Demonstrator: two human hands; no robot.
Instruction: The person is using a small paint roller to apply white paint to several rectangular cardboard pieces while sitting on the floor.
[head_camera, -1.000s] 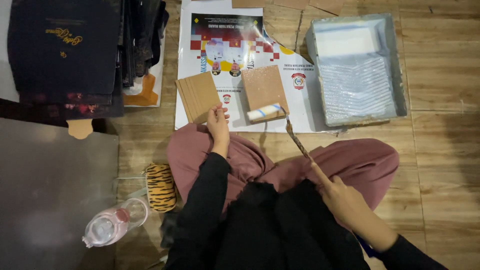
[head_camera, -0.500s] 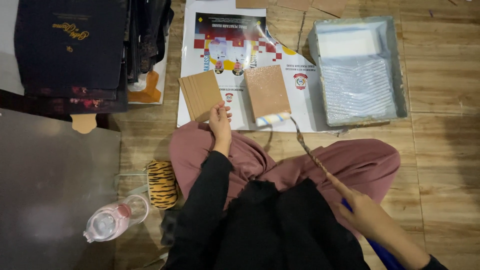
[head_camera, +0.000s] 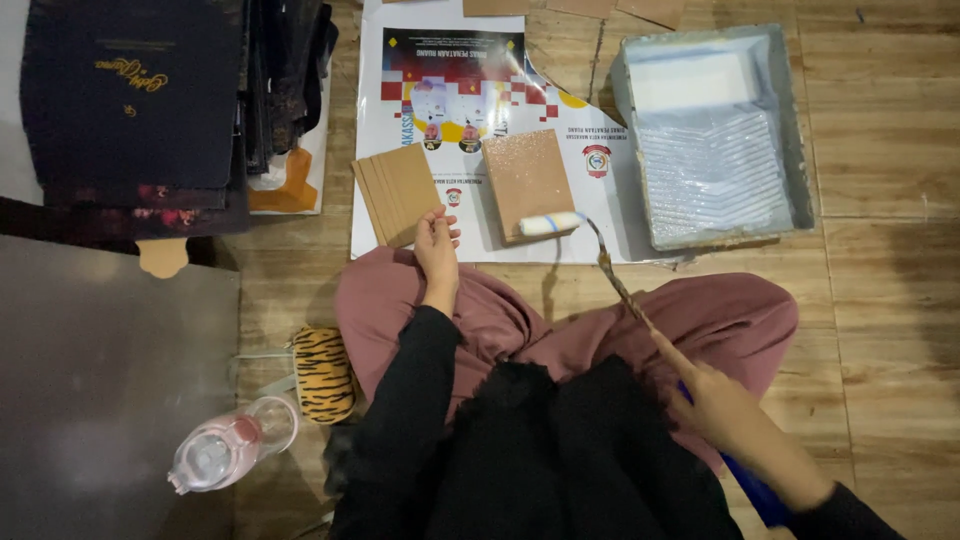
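I sit cross-legged on a wooden floor. My right hand (head_camera: 722, 403) grips the blue handle of a small paint roller (head_camera: 552, 223), whose white head rests at the near edge of a glue-speckled brown cardboard sheet (head_camera: 526, 182). My left hand (head_camera: 437, 243) touches the near corner of a fanned stack of brown cardboard sheets (head_camera: 397, 193). Both lie on a printed poster (head_camera: 450, 70) spread over the floor.
A grey paint tray (head_camera: 712, 135) with white liquid stands at the right of the poster. Dark folded boxes (head_camera: 135, 105) are stacked at the far left. A tiger-striped pouch (head_camera: 322, 373) and a clear bottle (head_camera: 232, 446) lie by my left knee, beside a grey board (head_camera: 100, 380).
My right hand has drawn back toward me, pulling the roller down the speckled sheet to its near edge. My left hand has stayed at the stack.
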